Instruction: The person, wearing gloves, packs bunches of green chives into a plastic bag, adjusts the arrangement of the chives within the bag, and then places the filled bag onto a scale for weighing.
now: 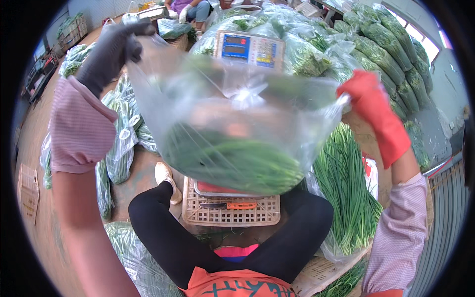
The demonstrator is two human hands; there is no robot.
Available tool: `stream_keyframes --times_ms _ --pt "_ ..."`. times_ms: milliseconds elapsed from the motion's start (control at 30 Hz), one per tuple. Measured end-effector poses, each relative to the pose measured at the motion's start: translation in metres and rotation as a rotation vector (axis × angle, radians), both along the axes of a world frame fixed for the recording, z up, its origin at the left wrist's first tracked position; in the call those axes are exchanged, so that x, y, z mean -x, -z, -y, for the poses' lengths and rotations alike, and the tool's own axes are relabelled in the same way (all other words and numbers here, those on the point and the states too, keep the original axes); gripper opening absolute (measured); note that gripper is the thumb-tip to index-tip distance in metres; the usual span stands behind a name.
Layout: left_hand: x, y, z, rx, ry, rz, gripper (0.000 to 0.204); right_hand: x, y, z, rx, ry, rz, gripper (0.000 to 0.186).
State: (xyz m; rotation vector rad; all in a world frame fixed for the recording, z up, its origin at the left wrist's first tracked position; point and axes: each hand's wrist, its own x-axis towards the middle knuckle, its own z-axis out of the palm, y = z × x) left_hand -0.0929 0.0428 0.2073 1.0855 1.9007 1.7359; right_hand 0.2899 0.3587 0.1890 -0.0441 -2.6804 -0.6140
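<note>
A large clear plastic bag [316, 123] hangs stretched between my two hands, with a bunch of long green leafy stalks [237, 163] lying in its bottom. My left hand [111, 57], in a dark glove, is closed on the bag's upper left corner. In a red rubber glove, my right hand [371, 111] grips the upper right corner. The bag is blurred by motion and hangs over a beige plastic crate [193, 215] between my knees. On that crate lies an orange-handled knife [240, 205].
A weighing scale's display [250, 49] stands beyond the bag. Loose long green stalks [344, 188] lie by my right knee. Filled bags of greens [121, 148] lie at the left, and more bagged greens [381, 49] are piled far right. Another person [190, 10] sits at the back.
</note>
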Motion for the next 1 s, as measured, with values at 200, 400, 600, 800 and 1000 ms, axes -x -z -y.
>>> stream_keyframes --times_ms 200,400,600,800,1000 --pt "-0.065 -0.033 -0.011 -0.185 0.146 -0.124 0.029 -0.043 -0.037 0.009 0.053 -0.081 -0.096 0.031" --pt "-0.047 0.009 0.043 0.069 0.084 -0.100 0.018 -0.133 0.061 0.090 0.705 0.515 -0.372 0.063" --pt "-0.030 0.051 0.050 0.074 0.112 -0.129 0.030 -0.260 0.165 0.157 0.759 1.479 0.178 0.093" --pt "-0.041 0.060 0.061 0.073 -0.009 -0.290 0.055 -0.241 0.218 0.156 0.787 1.656 -0.029 0.100" --pt "-0.058 0.071 0.054 0.032 0.041 -0.206 0.055 -0.262 0.240 0.138 0.773 1.604 -0.129 0.092"
